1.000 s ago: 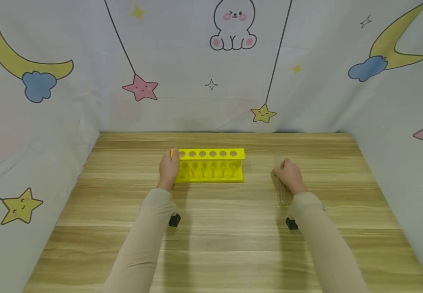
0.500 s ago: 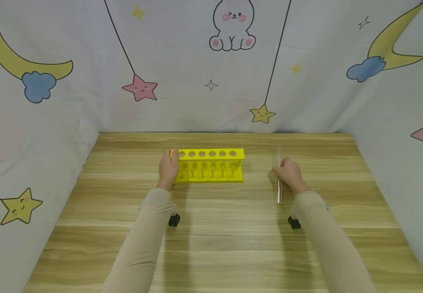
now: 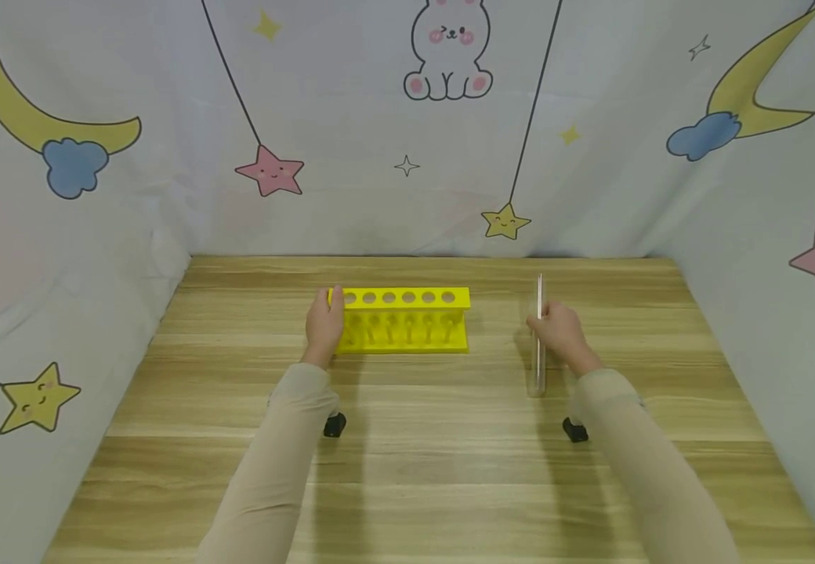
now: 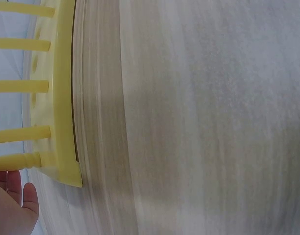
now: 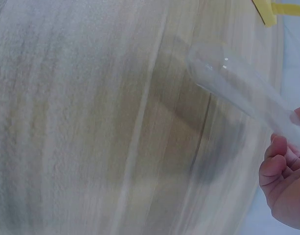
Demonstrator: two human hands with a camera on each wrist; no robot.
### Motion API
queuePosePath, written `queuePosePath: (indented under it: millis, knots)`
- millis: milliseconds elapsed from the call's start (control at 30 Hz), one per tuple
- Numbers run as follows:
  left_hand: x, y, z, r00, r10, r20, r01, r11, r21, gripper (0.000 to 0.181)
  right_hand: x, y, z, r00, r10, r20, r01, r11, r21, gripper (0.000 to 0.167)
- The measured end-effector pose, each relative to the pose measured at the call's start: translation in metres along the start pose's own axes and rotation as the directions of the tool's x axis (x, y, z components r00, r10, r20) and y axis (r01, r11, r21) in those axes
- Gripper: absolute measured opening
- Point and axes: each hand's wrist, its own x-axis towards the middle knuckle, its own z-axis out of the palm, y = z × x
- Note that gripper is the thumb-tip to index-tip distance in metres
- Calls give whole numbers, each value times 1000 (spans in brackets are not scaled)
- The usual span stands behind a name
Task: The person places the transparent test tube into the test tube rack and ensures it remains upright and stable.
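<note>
A yellow test tube rack [image 3: 402, 345] stands on the table, with a row of round holes along its top plate and pegs on its base. My left hand [image 3: 325, 319] holds the rack's left end, its thumb at the front of the top plate. In the left wrist view, that hand [image 4: 13, 205] shows at the rack's end post. To the right of the rack, my right hand [image 3: 559, 329] pinches a clear glass test tube [image 3: 539, 364] between thumb and fingers. The tube's rounded end [image 5: 208, 63] points toward me, raised off the table in the right wrist view.
The wood-grain table [image 3: 421, 470] extends around both hands. White cloth [image 3: 351, 211] printed with stars, moons and a bear encloses the back and sides. Black wrist cameras sit under both sleeves.
The test tube in my right hand has lifted and turned slightly, its far end now higher and clearer. My right forearm has shifted a little to the right. The left hand and rack stay put.
</note>
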Motion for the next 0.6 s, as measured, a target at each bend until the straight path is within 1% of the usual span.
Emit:
queuePosePath:
  millis: [200, 400, 600]
  knots:
    - [2, -1, 1, 1000, -4, 1, 4, 1000, 4, 50, -1, -1, -5, 999, -30, 32, 30, 999, 17, 23]
    - [3, -3, 1, 1000, 2, 1, -2, 1000, 15, 51, -2, -3, -10, 998, -66, 21, 66, 998, 3, 29]
    - [3, -3, 1, 1000, 6, -8, -6, 1000, -5, 48, -4, -7, -13, 996, -92, 2, 92, 996, 14, 35]
